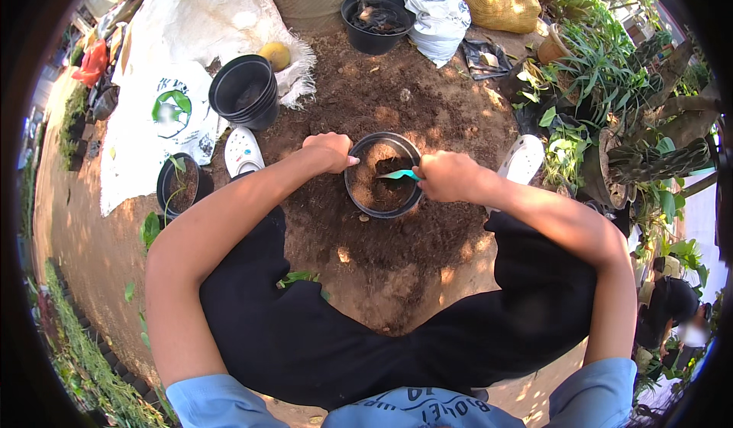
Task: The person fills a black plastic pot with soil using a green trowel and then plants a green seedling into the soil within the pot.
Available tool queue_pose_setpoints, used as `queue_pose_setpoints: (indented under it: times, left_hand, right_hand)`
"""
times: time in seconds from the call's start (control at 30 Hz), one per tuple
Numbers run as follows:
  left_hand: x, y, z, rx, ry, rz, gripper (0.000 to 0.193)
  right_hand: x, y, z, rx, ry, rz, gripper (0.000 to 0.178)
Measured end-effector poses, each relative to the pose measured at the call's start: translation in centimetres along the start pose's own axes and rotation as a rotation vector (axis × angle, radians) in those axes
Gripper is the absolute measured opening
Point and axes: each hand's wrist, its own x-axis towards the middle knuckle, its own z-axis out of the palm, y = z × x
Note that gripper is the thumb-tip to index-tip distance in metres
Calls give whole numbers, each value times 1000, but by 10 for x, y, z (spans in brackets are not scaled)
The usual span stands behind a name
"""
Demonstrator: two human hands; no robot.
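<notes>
The left hand (332, 151) holds the far left part of the rim of a black round pot (387, 215), its fingers curled in at the edge. The right hand (447, 176) is wrapped around the handle of a turquoise trowel (399, 174) at the pot's right rim, and the blade points left into the brown soil (372, 193) inside. The pot stands between the person's spread legs, near the middle of a patch of loose dark earth (366, 252). By the patch's left edge, a white shoe (244, 150) shows just beside a stack of black pots (259, 111); the other shoe (523, 161) is at its right edge. Near the far edge are a black pot of dry scraps (376, 44) and white bags (439, 32). A yellow round fruit (276, 55) lies on the near right corner of a large whitish sack (206, 12). Leafy plants (595, 65) crowd the ground's right side.
</notes>
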Motion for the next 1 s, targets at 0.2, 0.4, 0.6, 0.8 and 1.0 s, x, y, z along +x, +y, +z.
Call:
queue_pose_setpoints:
  times: [0.2,0.4,0.6,0.8,1.0]
  left_hand:
    - [4,-7,3,-5,-22,-43,41]
    - [4,-3,2,-18,13,10,42]
    - [-1,-9,1,-20,12,16,44]
    - [2,-6,4,-15,43,59,43]
    - [5,-14,10,-14,39,23,42]
  right_hand:
    - [-7,-24,-52,-134,-63,-99,21]
    - [-12,-31,-23,-96,-164,-76,21]
    - [-1,-38,-71,-29,-216,32,27]
    - [-7,-20,-11,-52,-126,-19,22]
    - [-13,-19,-39,-100,45,-48,18]
